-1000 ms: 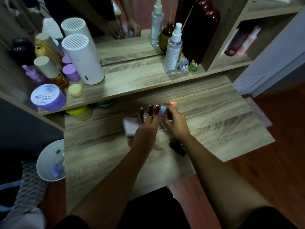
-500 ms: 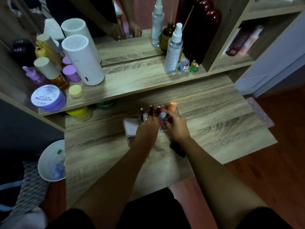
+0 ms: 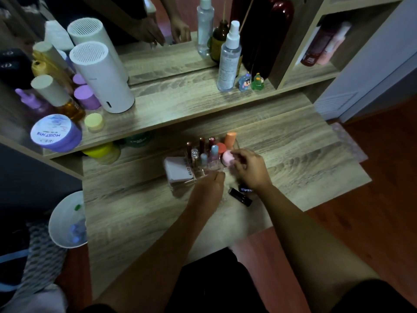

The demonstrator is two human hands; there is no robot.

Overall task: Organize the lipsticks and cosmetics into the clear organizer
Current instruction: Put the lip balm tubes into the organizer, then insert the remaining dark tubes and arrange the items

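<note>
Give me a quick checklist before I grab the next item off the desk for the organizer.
1. Clear organizer upright on the desk: ok.
2. Right hand free: not ok, its fingers are on the pink round item at the organizer's right end.
3. Left hand free: cannot tell, it rests at the organizer's front edge.
4. Next item reachable: ok, the black tube lies on the desk beside the right wrist.
5. Empty slot left for it: cannot tell, the slots are too dim and crowded.

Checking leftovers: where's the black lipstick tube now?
Head view: black lipstick tube lies on the desk, outside the clear organizer, just below the right hand.
</note>
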